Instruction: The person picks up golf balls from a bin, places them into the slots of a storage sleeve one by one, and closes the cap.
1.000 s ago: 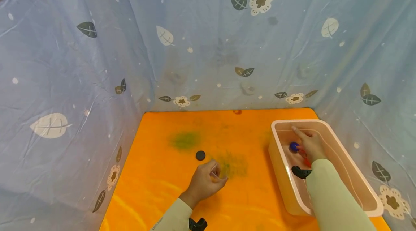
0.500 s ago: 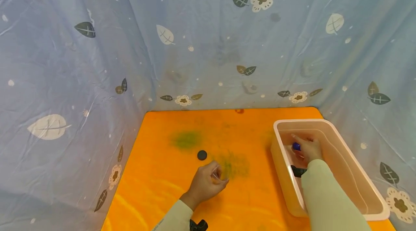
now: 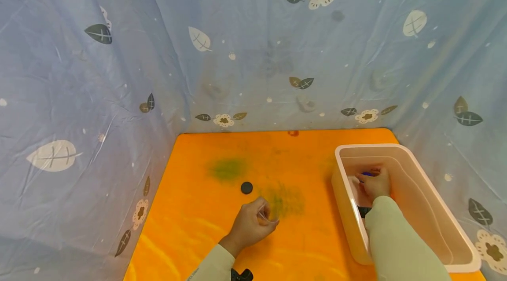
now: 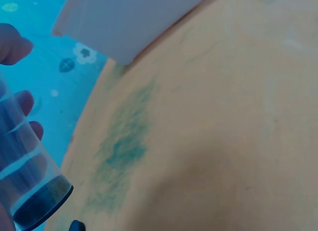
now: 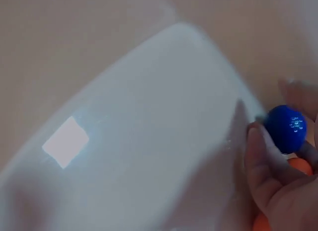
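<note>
My left hand (image 3: 249,226) grips a clear tube (image 4: 27,164) with a black base, above the orange tabletop. Its fingers curl around the tube's side, and in the head view only the open rim shows. Inside the pale pink plastic bin (image 3: 343,188), my right hand (image 3: 378,184) has thumb and fingers about a small blue ball (image 5: 286,129), pinching it near a corner of the bin's floor. Beside that ball, partly covered by the fingers, an orange ball (image 5: 300,165) shows, with more orange below the hand. A black round disc (image 3: 246,187) lies on the table beyond my left hand.
Blue patterned curtains (image 3: 237,52) enclose the orange table (image 3: 206,202) at the back and both sides. High walls of the bin surround my right hand at the table's right side. Green smudges (image 3: 227,169) mark the tabletop.
My right hand has gone lower in the bin and its fingers have closed around the blue ball. The left hand stays in place with the tube. The view has shifted slightly.
</note>
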`<state>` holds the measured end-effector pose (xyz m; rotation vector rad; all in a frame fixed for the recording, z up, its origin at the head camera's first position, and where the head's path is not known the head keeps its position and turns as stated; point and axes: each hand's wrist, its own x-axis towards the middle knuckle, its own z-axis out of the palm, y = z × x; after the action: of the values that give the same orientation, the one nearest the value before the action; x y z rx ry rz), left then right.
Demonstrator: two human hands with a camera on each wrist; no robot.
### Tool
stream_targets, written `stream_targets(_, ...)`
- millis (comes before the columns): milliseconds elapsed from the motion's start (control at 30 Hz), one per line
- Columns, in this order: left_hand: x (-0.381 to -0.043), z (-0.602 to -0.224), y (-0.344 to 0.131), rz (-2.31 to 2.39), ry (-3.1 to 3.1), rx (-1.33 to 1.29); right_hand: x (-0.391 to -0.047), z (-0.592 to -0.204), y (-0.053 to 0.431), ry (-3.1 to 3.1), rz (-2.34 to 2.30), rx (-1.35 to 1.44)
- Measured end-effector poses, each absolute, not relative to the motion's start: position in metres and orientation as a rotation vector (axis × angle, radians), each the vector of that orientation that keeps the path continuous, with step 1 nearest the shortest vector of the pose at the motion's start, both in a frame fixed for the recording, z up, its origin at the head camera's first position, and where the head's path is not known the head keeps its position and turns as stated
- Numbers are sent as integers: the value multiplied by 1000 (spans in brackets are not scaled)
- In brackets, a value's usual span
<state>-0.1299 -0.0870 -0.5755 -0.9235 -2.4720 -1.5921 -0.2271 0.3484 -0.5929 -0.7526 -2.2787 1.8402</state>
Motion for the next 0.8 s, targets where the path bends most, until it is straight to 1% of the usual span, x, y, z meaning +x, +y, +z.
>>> stream_targets(167, -129, -576, -89, -1574, -2513, -890, -230, -601, 351, -2444, 1590, -700)
stream_targets(400, -129, -575, -91, -1582, -2523, -866, -232, -598, 350, -2477, 1508, -722)
stream_targets(567, -127, -576, -93, -1595, -2535, -860, -233, -591, 349, -2461, 1585, -694)
stream_targets(800, -122, -577, -96, -1636, -2533, -857, -230, -593, 352, -2430, 1758, -707)
